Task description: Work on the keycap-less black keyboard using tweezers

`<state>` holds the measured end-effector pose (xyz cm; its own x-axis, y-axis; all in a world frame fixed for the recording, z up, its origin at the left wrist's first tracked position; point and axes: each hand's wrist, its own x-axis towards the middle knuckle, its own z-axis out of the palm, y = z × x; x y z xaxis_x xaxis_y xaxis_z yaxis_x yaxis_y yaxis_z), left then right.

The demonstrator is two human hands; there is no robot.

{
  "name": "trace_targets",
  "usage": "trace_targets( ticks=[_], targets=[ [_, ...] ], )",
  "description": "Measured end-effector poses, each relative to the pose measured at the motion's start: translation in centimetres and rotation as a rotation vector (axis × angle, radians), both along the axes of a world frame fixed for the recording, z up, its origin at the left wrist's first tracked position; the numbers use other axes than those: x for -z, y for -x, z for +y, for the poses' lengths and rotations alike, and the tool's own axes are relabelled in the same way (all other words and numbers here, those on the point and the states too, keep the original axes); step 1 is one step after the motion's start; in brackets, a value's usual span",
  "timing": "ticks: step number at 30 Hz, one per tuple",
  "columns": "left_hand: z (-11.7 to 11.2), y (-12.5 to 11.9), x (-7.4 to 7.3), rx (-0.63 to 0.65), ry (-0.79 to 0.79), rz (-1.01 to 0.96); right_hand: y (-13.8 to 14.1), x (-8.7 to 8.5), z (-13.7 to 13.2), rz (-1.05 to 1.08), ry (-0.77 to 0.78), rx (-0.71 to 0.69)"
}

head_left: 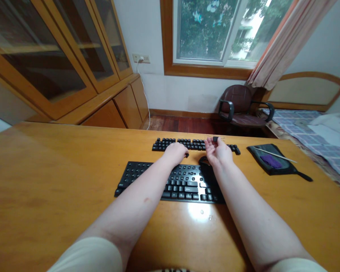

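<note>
The left forearm (138, 207) hides a slanting strip of the keyboard (184, 185), the right forearm (252, 211) its right end. The right hand (220, 153) covers part of the far keycaps (166, 143), whose markings are too small to read. The cabinet (121, 105) is cut off left, the bed (294, 124) right; the table (59, 173) hides the base of the chair (238, 100).

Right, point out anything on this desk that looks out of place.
The keyboard looks odd: its far rows mostly lack caps, while its visible near rows mostly have them. Loose black keycaps lie in rows beyond it, and the left hand and right hand each hold a small dark piece, probably a keycap. No breakage is evident.
</note>
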<state>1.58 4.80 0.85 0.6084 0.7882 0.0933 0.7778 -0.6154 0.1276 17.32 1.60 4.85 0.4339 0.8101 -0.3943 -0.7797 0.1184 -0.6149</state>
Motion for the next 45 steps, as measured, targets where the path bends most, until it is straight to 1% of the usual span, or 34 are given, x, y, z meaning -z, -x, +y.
trace_targets(
  ticks=[5, 10, 12, 18, 23, 28, 33, 39, 45],
  targets=[
    [-0.1, 0.2, -0.4, -0.036, -0.048, -0.055, 0.0, 0.0, 0.0, -0.002, 0.001, 0.000],
    [-0.2, 0.2, -0.5, 0.009, 0.000, -0.041, 0.0, 0.0, -0.1, -0.004, -0.002, -0.003],
    [-0.2, 0.2, -0.4, 0.001, -0.002, -0.048, 0.0, 0.1, -0.1, -0.002, -0.008, -0.008],
    [0.0, 0.1, 0.1, -0.098, -0.036, -0.068, 0.1, 0.4, 0.0, -0.015, -0.013, -0.013],
    [-0.1, 0.0, 0.2, -0.177, -0.045, -0.080, 0.2, 0.3, 0.0, -0.021, -0.012, -0.012],
    [-0.2, 0.2, 0.1, -0.180, -0.038, -0.094, 0.2, 0.1, 0.0, 0.007, -0.001, -0.007],
    [0.0, 0.3, 0.1, -0.200, -0.018, -0.086, 0.1, 0.3, 0.1, 0.007, -0.006, -0.010],
    [0.3, 0.4, 0.4, -0.215, -0.009, -0.101, 0.0, 0.6, 0.2, -0.021, -0.023, -0.021],
    [0.6, 0.6, 0.8, -0.219, -0.021, -0.123, 0.2, 0.2, 0.1, 0.015, -0.002, -0.008]
  ],
)
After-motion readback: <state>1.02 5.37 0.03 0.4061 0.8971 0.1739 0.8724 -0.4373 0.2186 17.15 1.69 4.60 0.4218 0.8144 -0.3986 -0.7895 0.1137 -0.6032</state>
